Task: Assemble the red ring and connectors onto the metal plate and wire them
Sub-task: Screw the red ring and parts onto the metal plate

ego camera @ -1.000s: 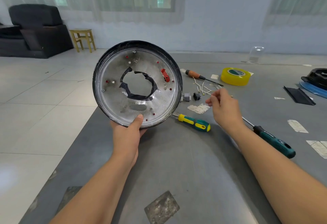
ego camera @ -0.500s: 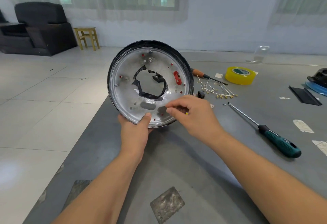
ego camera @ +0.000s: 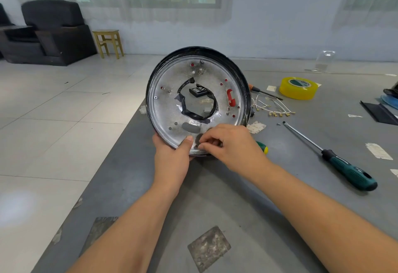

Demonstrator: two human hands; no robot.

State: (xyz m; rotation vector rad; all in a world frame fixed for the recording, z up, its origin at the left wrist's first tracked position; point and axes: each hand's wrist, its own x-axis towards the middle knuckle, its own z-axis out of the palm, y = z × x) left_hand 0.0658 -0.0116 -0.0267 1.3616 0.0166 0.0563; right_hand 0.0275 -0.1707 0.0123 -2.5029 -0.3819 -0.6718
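My left hand [ego camera: 172, 156] grips the lower rim of the round metal plate [ego camera: 172, 109] and holds it upright above the table, thumb on its inner face. A red part [ego camera: 230, 98] shows through a slot on the plate's right side, and red also shows in several small holes. Black tape rims the central opening, where a black connector [ego camera: 198, 91] is visible. My right hand [ego camera: 232, 143] has its fingers curled in a pinch against the plate's lower edge beside my left thumb. It seems to hold a small grey connector, mostly hidden by the fingers.
White wires with brass terminals [ego camera: 273, 109] lie right of the plate. On the grey table are a yellow tape roll [ego camera: 298, 88], a teal screwdriver [ego camera: 344, 169], an orange-handled one [ego camera: 258, 90] and a green-yellow handle [ego camera: 262, 146] behind my right hand. The table's edge runs left of the plate.
My right hand left the wires and connectors on the table and came to the plate's lower edge. The plate moved right and lower in view.
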